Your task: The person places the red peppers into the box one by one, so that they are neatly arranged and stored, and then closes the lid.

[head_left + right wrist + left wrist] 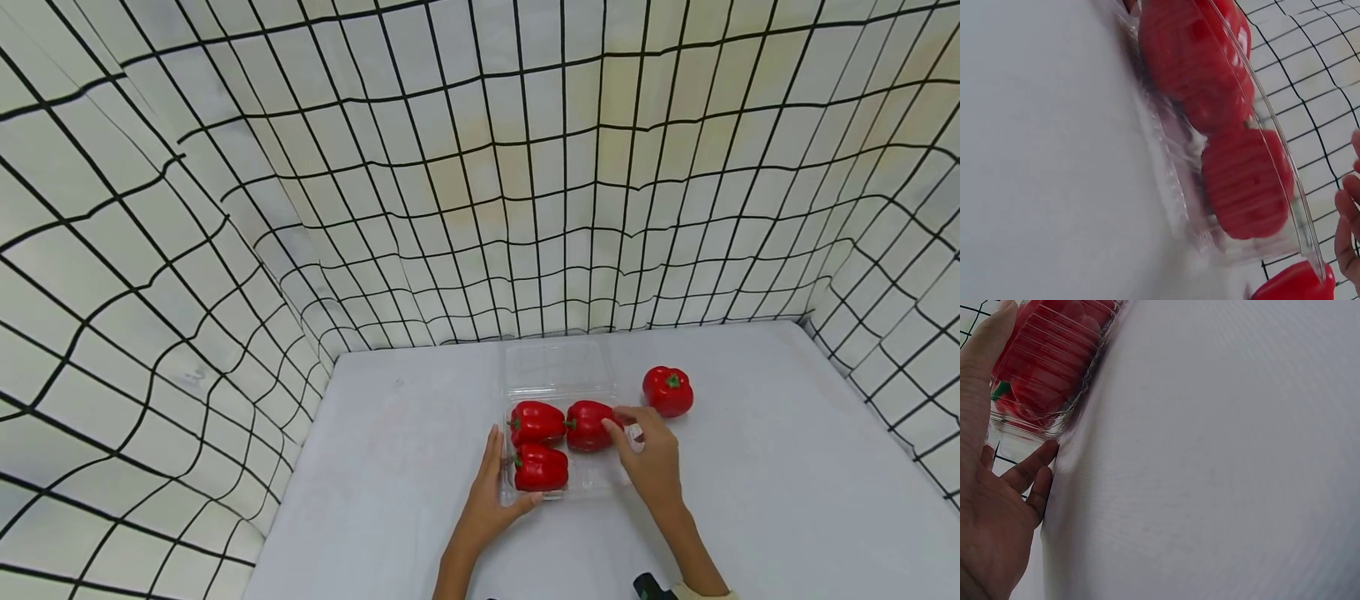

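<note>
Inside the clear box (596, 479) in the head view lie three red peppers (542, 468), two along its far side and one at its near left; a fourth pepper (668, 392) sits right of the box on the table (787, 467). The left hand (489, 502), thumb spread wide from straight fingers, lies at the box's near left corner. The right hand (652, 458) bends over the box's right side. A knock there could roll the right-hand pepper into the box's bare near right part, or nudge the outside pepper away. Count: four peppers, one box, one lid (558, 367), two hands, one table.

At the left wrist, the fingers stand apart beside the box; an uneven push could make its thin wall bend or slide.

At the right wrist, the fingers are loosely bent, seemingly holding nothing; whether the thumb touches a pepper, I cannot tell.
</note>
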A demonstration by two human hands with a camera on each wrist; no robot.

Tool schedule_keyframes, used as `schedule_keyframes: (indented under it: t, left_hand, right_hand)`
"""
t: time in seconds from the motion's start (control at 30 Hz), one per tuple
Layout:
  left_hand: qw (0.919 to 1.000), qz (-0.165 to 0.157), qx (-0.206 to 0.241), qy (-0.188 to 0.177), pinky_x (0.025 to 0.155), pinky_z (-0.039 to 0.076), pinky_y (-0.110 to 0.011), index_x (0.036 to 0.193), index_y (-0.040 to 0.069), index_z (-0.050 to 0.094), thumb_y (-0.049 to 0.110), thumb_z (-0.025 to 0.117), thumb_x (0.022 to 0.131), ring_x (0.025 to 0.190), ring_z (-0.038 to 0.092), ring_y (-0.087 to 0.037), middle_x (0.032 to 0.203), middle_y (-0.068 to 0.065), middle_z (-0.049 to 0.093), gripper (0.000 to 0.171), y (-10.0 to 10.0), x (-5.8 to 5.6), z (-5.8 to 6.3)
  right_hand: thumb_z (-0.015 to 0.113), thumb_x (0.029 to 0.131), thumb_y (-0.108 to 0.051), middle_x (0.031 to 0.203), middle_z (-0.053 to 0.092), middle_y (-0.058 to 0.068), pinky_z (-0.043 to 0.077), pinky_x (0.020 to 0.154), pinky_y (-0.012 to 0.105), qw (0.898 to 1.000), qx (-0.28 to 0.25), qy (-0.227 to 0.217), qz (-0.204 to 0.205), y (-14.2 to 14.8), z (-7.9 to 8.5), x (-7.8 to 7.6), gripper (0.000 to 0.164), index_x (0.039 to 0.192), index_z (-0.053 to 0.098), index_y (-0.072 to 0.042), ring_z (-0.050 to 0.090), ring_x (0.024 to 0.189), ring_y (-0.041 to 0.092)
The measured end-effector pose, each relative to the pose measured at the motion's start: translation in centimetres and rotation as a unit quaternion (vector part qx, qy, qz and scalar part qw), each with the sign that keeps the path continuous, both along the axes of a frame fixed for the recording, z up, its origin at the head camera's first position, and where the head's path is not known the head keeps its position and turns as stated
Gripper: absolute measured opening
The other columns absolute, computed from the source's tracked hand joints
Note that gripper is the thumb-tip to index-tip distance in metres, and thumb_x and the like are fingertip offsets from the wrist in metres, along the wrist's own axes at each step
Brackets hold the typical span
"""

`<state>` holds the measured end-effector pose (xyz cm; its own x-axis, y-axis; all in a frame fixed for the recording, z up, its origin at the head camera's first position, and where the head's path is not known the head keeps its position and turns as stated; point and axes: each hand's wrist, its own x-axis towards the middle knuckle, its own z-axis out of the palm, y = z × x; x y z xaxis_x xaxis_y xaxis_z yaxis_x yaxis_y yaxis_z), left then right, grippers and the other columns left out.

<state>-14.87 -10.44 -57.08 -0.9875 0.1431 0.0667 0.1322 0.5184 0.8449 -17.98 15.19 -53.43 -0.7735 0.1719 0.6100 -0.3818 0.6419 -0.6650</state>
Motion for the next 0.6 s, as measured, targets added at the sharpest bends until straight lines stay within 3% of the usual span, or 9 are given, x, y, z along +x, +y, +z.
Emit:
schedule_keyframes:
  t: [0.13, 0.23, 0.3, 0.4, 0.5, 0.6]
  left_hand:
    - [1.0, -0.001, -0.001, -0.002, 0.107, 0.043, -0.05, 0.158, 0.024, 0.013, 0.059, 0.073, 0.076, 0.149, 0.026, -0.028, 0.165, 0.007, 0.01, 0.108, 0.0, 0.1, 0.1]
    - [1.0, -0.001, 0.0, -0.001, 0.107, 0.043, -0.051, 0.158, 0.024, 0.013, 0.059, 0.073, 0.076, 0.149, 0.028, -0.029, 0.165, 0.006, 0.01, 0.108, 0.0, 0.0, 0.1]
    - [1.0, -0.001, 0.0, 0.0, 0.107, 0.043, -0.051, 0.158, 0.024, 0.012, 0.059, 0.073, 0.076, 0.148, 0.029, -0.029, 0.165, 0.006, 0.01, 0.108, 0.0, 0.0, 0.0]
    - [1.0, 0.0, 0.0, 0.0, 0.107, 0.042, -0.051, 0.158, 0.026, 0.011, 0.06, 0.073, 0.076, 0.148, 0.029, -0.028, 0.165, 0.007, 0.01, 0.108, 0.0, -0.1, 0.0]
    - [1.0, 0.0, -0.003, 0.0, 0.108, 0.042, -0.05, 0.158, 0.027, 0.01, 0.061, 0.072, 0.076, 0.148, 0.029, -0.028, 0.165, 0.006, 0.01, 0.108, 0.0, -0.1, 0.0]
    - [1.0, 0.0, -0.004, -0.001, 0.107, 0.042, -0.05, 0.158, 0.027, 0.01, 0.06, 0.073, 0.076, 0.147, 0.031, -0.029, 0.165, 0.005, 0.011, 0.109, 0.0, -0.1, 0.0]
  right_hand:
    - [0.078, 0.081, -0.007, 0.103, 0.066, 0.014, 0.041, 0.068, 0.003, 0.995, -0.07, 0.004, -0.074, 1.3, 0.1, -0.4, 0.032, 0.111, 0.067, 0.0, 0.06, 0.092, 0.024]
    - [0.078, 0.082, -0.012, 0.112, 0.062, 0.017, 0.039, 0.069, 0.002, 0.986, -0.113, -0.014, -0.124, 2.2, 0.2, -0.6, 0.04, 0.118, 0.063, 0.0, 0.057, 0.099, 0.023]
    - [0.077, 0.083, -0.016, 0.12, 0.057, 0.018, 0.042, 0.072, 0.008, 0.978, -0.135, -0.04, -0.151, 2.7, 0.2, -0.9, 0.048, 0.125, 0.058, -0.002, 0.055, 0.106, 0.024]
    - [0.075, 0.085, -0.02, 0.133, 0.047, 0.019, 0.049, 0.079, 0.026, 0.968, -0.163, -0.078, -0.173, 3.4, 0.2, -1.4, 0.061, 0.136, 0.047, -0.004, 0.05, 0.119, 0.029]
    - [0.075, 0.085, -0.023, 0.141, 0.038, 0.021, 0.052, 0.088, 0.047, 0.962, -0.178, -0.109, -0.178, 3.9, 0.0, -1.8, 0.071, 0.143, 0.038, -0.004, 0.045, 0.126, 0.035]
    - [0.075, 0.085, -0.025, 0.146, 0.033, 0.022, 0.05, 0.096, 0.058, 0.958, -0.177, -0.147, -0.172, 4.4, -0.4, -2.4, 0.08, 0.149, 0.03, -0.005, 0.041, 0.13, 0.037]
